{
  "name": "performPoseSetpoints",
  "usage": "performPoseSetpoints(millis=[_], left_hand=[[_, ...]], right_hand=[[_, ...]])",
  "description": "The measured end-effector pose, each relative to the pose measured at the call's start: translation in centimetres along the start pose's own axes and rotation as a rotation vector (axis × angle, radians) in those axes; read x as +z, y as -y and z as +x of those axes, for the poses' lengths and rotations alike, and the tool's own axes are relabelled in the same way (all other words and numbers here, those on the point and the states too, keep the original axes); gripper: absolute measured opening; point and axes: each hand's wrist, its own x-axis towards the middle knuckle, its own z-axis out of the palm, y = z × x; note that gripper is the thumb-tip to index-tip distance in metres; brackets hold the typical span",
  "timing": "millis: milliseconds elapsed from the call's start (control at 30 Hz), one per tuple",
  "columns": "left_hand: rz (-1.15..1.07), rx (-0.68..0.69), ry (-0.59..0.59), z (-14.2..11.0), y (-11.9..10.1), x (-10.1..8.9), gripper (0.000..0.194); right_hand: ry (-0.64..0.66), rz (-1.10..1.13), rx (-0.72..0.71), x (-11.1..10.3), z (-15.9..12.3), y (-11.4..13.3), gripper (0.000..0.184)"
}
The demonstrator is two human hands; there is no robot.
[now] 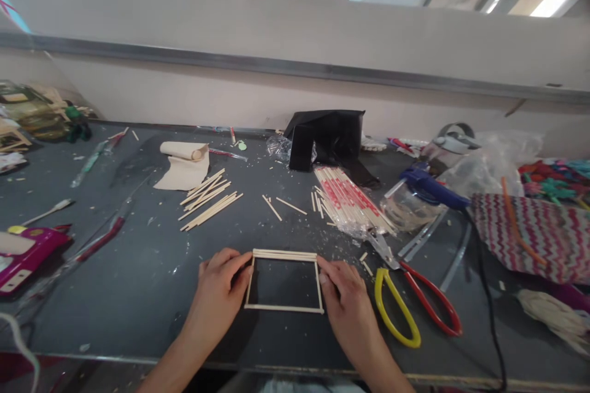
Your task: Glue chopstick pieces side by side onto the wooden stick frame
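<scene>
- Clearly there is red print on the stick packet [349, 195], though we cannot read it.
- Our left hand [224, 279] and right hand [346, 288] grip the stick frame [284, 255] between them, fingertips closed on its sides.
- Scissors [391, 262] lie just beside our right hand; loose sticks [211, 212] lie beyond our left.

- Your hands: two, left hand [224, 282] and right hand [345, 291].
- Stick frame [284, 307] before you: one.
- Scissors [405, 268]: one pair.
- Blue glue gun [433, 187]: one.
- Beige roll [182, 169]: one.
- Stick packet [353, 199]: one.
- Loose stick pile [211, 212]: one; overlap bars you an exact stick count.
</scene>
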Motion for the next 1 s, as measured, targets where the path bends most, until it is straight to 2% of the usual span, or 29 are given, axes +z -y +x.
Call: performPoseSetpoints(millis=[167,300,533,767,900,1000], left_hand=[[-0.062,-0.004,0.010,0.3,0.0,-0.3,0.026],[-0.125,-0.006,0.042,0.6,0.2,-0.7,0.026],[-0.048,-0.013,0.034,1.6,0.3,-1.8,0.023],[0.024,0.013,-0.009,2.6,-0.3,-3.0,0.029],[0.031,0.076,-0.050,4.5,-2.1,-3.6,0.035],[-0.046,0.096,-0.085,6.4,-3.3,-3.4,0.040]], right_hand=[[0.026,0.008,0.013,-0.7,0.7,-0.1,0.026],[0.039,-0.015,0.085,-1.3,1.6,0.0,0.018],[0.119,-0.074,0.162,-1.8,2.9,-0.2,0.021],[0.063,-0.064,0.016,-3.3,3.4,-0.6,0.027],[0.021,-0.003,-0.080,-4.4,4.6,0.7,0.031],[-0.038,0.050,-0.115,-4.6,6.0,1.6,0.036]])
